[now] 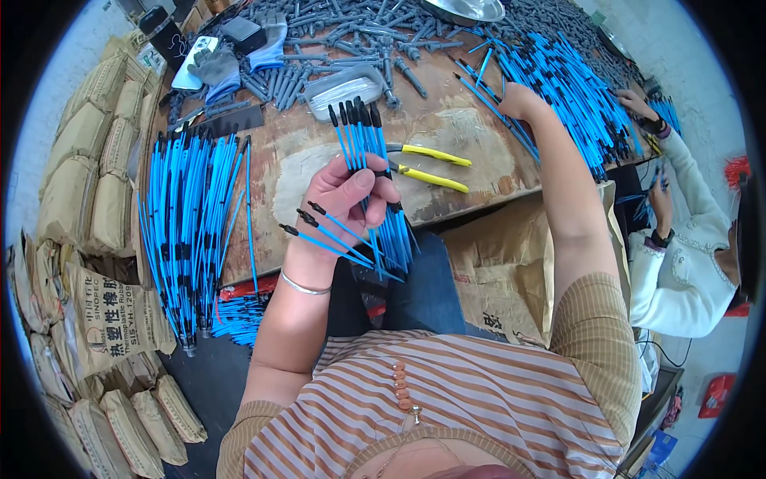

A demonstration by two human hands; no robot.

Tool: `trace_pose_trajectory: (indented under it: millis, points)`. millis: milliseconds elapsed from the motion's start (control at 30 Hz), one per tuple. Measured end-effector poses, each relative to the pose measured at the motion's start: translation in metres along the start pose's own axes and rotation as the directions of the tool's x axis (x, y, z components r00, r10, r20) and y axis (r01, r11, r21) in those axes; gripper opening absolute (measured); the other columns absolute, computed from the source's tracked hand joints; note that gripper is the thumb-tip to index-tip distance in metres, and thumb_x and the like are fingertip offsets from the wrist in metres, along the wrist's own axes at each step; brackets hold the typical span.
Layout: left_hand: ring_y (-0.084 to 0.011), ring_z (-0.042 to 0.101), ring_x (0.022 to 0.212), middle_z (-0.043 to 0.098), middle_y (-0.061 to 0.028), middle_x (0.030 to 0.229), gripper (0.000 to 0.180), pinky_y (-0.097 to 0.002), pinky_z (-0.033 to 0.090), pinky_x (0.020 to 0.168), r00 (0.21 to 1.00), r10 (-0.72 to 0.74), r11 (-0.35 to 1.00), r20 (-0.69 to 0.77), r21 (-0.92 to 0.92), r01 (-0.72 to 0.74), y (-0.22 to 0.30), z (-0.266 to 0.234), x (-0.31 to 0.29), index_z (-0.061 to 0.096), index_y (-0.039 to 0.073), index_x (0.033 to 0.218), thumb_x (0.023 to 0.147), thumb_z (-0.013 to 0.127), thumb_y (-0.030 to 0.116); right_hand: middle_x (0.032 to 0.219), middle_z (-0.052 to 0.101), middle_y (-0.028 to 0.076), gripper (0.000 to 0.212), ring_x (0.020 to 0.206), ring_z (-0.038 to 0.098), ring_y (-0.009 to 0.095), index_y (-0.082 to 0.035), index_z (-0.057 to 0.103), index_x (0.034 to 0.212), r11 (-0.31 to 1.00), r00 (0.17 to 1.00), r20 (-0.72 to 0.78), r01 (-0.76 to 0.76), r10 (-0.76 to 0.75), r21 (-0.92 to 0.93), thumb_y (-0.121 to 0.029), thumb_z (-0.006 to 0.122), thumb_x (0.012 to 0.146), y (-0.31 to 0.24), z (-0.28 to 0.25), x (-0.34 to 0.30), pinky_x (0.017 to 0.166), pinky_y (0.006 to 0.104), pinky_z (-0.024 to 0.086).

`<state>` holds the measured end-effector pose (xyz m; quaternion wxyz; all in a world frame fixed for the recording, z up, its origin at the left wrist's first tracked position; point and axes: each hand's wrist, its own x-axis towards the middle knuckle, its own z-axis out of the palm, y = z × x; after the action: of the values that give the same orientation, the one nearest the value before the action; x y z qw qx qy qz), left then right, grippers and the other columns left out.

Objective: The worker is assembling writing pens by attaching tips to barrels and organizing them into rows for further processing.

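My left hand (355, 195) is closed round a bundle of thin blue plastic rods (391, 239) with black tips, held upright above the table's near edge. A few of those rods splay out sideways under the wrist. At the far right of the table, my right hand (520, 102) touches the near side of a large pile of the same blue rods (558, 88). Its fingers look curled, but what they pinch is hidden. Between the hands lie pliers with yellow handles (435, 168), their jaws partly behind the held bundle.
Another bunch of blue rods (187, 215) lies at the table's left edge. A clear plastic tray (345, 89) stands near grey bolt-like parts (343, 32). Gloves (219, 72), a phone (195, 62) and a black bottle (162, 33) are back left. A co-worker (678, 263) sits at right.
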<state>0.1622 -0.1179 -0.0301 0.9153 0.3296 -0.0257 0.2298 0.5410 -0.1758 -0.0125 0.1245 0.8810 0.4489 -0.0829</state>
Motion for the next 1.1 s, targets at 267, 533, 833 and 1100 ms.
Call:
trace_pose_trajectory:
  millis: [267,533,833,1100]
  points:
    - [-0.0277,0.067,0.081,0.066,-0.0203,0.096,0.019,-0.0331,0.054,0.070,0.981,0.124,0.989,-0.151,0.093,-0.111,-0.004,0.008,-0.010,0.058,0.001,0.108,0.091,0.053,0.008,0.099,0.065,0.021,0.029,0.087,0.062,0.038,0.004,0.063,0.098,0.982,0.979,-0.206,0.048,-0.009,0.183,-0.008,0.055,0.072,-0.014,0.027,-0.039,0.075,0.0398,0.051]
    - [-0.0283,0.067,0.081,0.066,-0.0201,0.097,0.019,-0.0346,0.054,0.072,0.986,0.115,0.993,-0.124,0.020,-0.113,0.001,-0.006,-0.015,0.058,0.003,0.108,0.092,0.052,0.009,0.085,0.067,0.012,0.023,0.072,0.062,0.027,0.002,0.064,0.099,0.917,0.911,-0.371,0.292,-0.180,0.272,-0.002,0.054,0.079,-0.046,-0.030,-0.105,0.069,0.0323,0.051]
    - [-0.0270,0.066,0.081,0.066,-0.0192,0.096,0.020,-0.0332,0.054,0.071,0.975,0.093,0.991,-0.200,-0.080,-0.111,0.004,-0.009,-0.004,0.057,0.003,0.108,0.089,0.055,0.008,0.076,0.065,0.010,0.018,0.059,0.058,0.016,0.001,0.064,0.101,0.062,0.789,-0.454,0.522,-0.414,0.851,-0.004,0.058,0.084,-0.097,-0.073,-0.192,0.055,0.0262,0.050]
    - [-0.0245,0.065,0.079,0.065,-0.0156,0.088,0.021,-0.0320,0.054,0.071,0.962,0.221,0.975,-0.161,0.065,-0.213,-0.007,0.024,0.001,0.057,0.003,0.106,0.085,0.059,0.003,0.070,0.060,0.011,0.013,0.055,0.052,0.025,0.001,0.061,0.091,0.503,0.636,-0.655,0.755,-0.408,0.420,-0.004,0.059,0.079,-0.136,-0.021,-0.226,0.051,0.0315,0.041]
